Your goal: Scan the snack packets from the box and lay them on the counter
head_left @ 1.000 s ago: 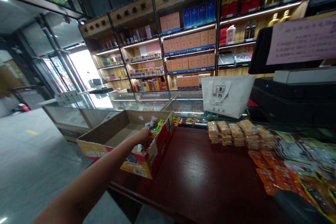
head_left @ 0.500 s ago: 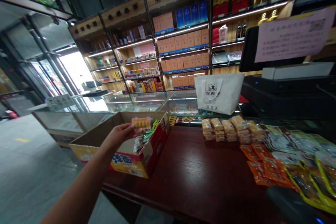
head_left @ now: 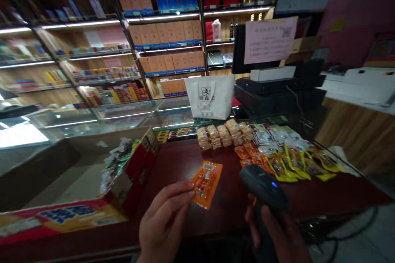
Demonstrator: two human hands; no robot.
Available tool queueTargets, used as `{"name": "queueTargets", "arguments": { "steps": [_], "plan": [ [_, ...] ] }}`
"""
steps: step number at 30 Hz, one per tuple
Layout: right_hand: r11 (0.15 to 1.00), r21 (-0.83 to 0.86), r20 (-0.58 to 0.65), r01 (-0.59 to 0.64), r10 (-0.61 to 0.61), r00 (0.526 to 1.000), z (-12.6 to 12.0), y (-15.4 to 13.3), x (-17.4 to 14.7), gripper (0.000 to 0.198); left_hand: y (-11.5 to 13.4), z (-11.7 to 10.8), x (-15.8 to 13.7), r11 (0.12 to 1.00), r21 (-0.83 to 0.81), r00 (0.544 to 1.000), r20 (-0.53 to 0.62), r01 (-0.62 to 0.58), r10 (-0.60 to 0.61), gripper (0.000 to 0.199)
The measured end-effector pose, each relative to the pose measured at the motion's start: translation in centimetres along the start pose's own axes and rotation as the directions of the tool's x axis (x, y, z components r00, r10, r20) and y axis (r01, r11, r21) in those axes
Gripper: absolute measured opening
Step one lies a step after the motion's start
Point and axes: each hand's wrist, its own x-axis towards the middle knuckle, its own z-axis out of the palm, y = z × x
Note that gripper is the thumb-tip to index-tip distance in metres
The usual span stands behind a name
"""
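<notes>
Between the thumb and fingers of my left hand [head_left: 166, 218] is an orange snack packet [head_left: 206, 184], held by its left edge above the dark red counter [head_left: 175, 152]. Wrapped around the handle of a black barcode scanner [head_left: 263, 185] is my right hand [head_left: 280, 230]. A blue light glows on the scanner, whose head points toward the packet. The two do not touch. To the left stands an open cardboard box [head_left: 83, 213] with several small packets [head_left: 119, 162] along its right side.
Past the scanner lie more orange packets [head_left: 247, 152] and yellow-edged packets [head_left: 296, 164]. Stacks of wrapped snacks [head_left: 220, 136] line the counter's back. Behind them are a white bag [head_left: 211, 96] and a monitor with a pink notice [head_left: 268, 41]. Goods fill the wall shelves [head_left: 168, 47].
My left hand has come from over the box to the front of the counter with the packet. My right hand and the whole scanner are now in view. The camera has turned right.
</notes>
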Motion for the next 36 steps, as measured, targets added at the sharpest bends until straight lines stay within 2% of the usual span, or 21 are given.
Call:
{"name": "queueTargets", "arguments": {
  "steps": [3,7,11,13,14,15,16,18,21,22,24,26,28,30,33,36],
  "plan": [
    [0.999,0.042,-0.023,-0.013,0.014,1.0,0.7,-1.3,0.3,0.057,1.1,2.6,-1.1,0.988,-0.079,0.99,0.031,-0.134,0.137,0.023],
    [0.992,0.063,-0.094,-0.11,0.116,0.989,0.7,-1.7,0.5,0.059,2.3,5.0,-2.0,0.971,-0.207,0.984,0.108,-0.116,0.141,0.024],
    [0.981,0.156,-0.196,-0.119,0.149,0.969,0.1,-0.4,0.9,0.062,3.1,6.2,-2.8,0.948,-0.317,0.99,0.133,-0.004,0.048,0.025],
    [0.974,0.195,-0.212,-0.116,0.157,0.965,-0.3,0.1,1.2,0.063,3.2,6.5,-3.4,0.899,-0.411,0.979,0.19,0.151,-0.077,0.031],
    [0.971,0.21,-0.217,-0.111,0.157,0.963,-0.6,0.3,1.4,0.063,3.2,6.6,-3.6,0.84,-0.472,0.957,0.231,0.269,-0.176,0.037],
    [0.971,0.216,-0.222,-0.104,0.153,0.963,-0.8,0.4,1.5,0.063,3.3,6.8,-3.8,0.748,-0.529,0.914,0.281,0.401,-0.292,0.042],
    [0.972,0.211,-0.228,-0.1,0.148,0.962,-1.0,0.5,1.6,0.062,3.3,6.9,-3.8,0.624,-0.57,0.845,0.346,0.534,-0.407,0.044],
    [0.977,0.189,-0.227,-0.102,0.145,0.963,-1.3,0.5,1.8,0.059,3.3,7.3,-3.6,0.339,-0.587,0.663,0.521,0.736,-0.538,0.042],
    [0.983,0.158,-0.201,-0.095,0.126,0.971,-1.5,0.5,1.8,0.054,3.5,7.9,-2.8,0.005,-0.469,0.416,0.778,0.883,-0.471,0.043],
    [0.986,0.147,-0.188,-0.08,0.107,0.976,-1.5,0.5,1.7,0.053,3.6,8.0,-2.6,-0.07,-0.419,0.352,0.831,0.905,-0.43,0.046],
    [0.992,0.117,-0.168,-0.05,0.069,0.983,-1.4,0.2,1.6,0.051,3.8,8.1,-2.2,-0.157,-0.338,0.26,0.889,0.928,-0.377,0.047],
    [0.994,0.099,-0.172,-0.04,0.056,0.983,-1.3,-0.1,1.5,0.049,4.0,8.0,-2.1,-0.17,-0.298,0.221,0.905,0.94,-0.362,0.046],
    [0.995,0.093,-0.198,-0.042,0.06,0.978,-1.3,-0.3,1.6,0.047,4.1,7.9,-2.0,-0.119,-0.302,0.235,0.891,0.946,-0.389,0.045],
    [0.997,0.071,-0.188,-0.013,0.026,0.982,-1.4,-0.4,1.8,0.045,3.7,8.1,-2.0,-0.021,-0.332,0.286,0.84,0.943,-0.461,0.045],
    [0.998,0.016,-0.146,0.055,-0.052,0.988,-1.8,-0.5,1.9,0.041,2.4,8.6,-1.9,0.22,-0.403,0.447,0.65,0.889,-0.614,0.04],
    [0.998,-0.032,-0.104,0.053,-0.056,0.993,-2.1,-1.0,1.1,0.043,0.7,9.0,-1.9,0.483,-0.376,0.612,0.456,0.791,-0.646,0.029]
  ]
}}
